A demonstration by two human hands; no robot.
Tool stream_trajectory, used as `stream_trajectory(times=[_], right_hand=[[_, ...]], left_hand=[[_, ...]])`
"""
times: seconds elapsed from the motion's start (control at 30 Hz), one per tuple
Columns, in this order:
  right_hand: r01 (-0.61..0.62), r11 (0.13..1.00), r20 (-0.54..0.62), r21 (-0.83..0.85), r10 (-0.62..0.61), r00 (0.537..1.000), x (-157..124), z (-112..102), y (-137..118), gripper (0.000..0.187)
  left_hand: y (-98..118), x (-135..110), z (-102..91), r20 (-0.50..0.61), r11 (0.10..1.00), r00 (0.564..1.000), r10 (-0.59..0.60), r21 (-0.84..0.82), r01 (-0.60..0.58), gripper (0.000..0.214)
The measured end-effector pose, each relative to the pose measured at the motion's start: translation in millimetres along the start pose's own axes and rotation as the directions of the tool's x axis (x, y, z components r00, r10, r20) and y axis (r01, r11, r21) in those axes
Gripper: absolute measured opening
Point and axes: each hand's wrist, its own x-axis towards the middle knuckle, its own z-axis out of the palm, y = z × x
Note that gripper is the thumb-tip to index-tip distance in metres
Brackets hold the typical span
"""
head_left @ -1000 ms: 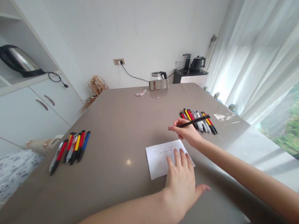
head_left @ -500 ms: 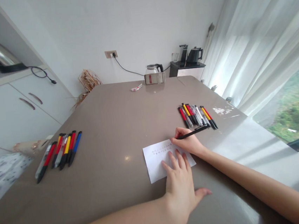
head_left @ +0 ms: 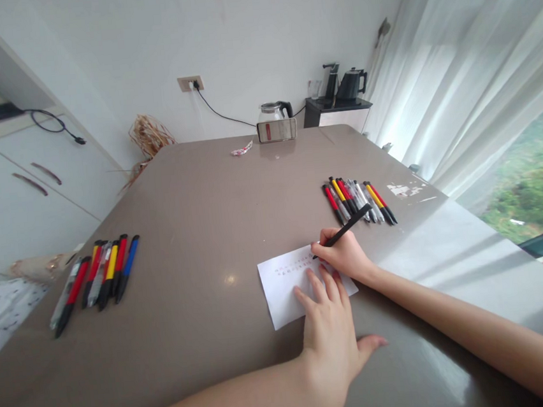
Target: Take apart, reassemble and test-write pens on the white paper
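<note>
A white sheet of paper (head_left: 281, 298) lies on the brown table (head_left: 195, 211), with small handwriting near its top. My left hand (head_left: 329, 326) rests flat on the sheet's lower right part, fingers spread and thumb out to the right. In my right hand (head_left: 346, 252) is a black pen (head_left: 348, 225), gripped between thumb and fingers. Its tip meets the paper around the written lines, and its upper end slants up to the right. Just beyond that hand lies a group of red, yellow and clear pens (head_left: 355, 198).
Another cluster of coloured pens (head_left: 98, 271) lies on the left. At the table's far edge stand a glass pot (head_left: 272, 110) and a metallic box (head_left: 276, 130), with a small patterned wrapper-like item (head_left: 242, 149) beside them. A white curtain (head_left: 460, 70) hangs on the right.
The pen in my right hand has tilted more upright, its tip now on the paper. My left hand stays flat on the sheet. The whole view has shifted slightly.
</note>
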Motion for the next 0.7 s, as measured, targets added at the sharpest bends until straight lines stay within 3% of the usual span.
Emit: stream_trajectory(times=[0.7], right_hand=[[0.002,1.000,-0.006,0.018,-0.002,1.000,-0.4,0.4,1.1,0.012]], left_hand=[[-0.2,0.9,0.0,-0.003,1.000,1.000,0.000,0.000,0.000,0.084]])
